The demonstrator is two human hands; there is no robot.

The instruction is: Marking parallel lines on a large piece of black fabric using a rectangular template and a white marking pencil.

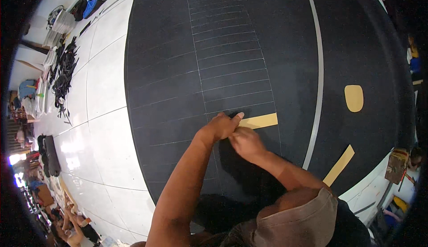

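Observation:
A large black sheet of material (165,37) fills the middle, with thin pale lines drawn across it in a ladder-like pattern. On it lies a flat tan strip (261,121), one end under my hands. My left hand (219,127) presses down on the strip's left end, its thumb stretched out along the top edge. Right below and touching it, my right hand (246,143) is closed at the strip's lower edge. Whatever its fingers hold is hidden.
A long grey straightedge (319,68) lies to the right, near a rounded tan template (354,98) and another tan strip (339,164). White floor tiles (107,77) border the sheet. Black scraps (66,73), a dark roll (51,155) and a blue broom (90,7) are left. A person (71,224) is at lower left.

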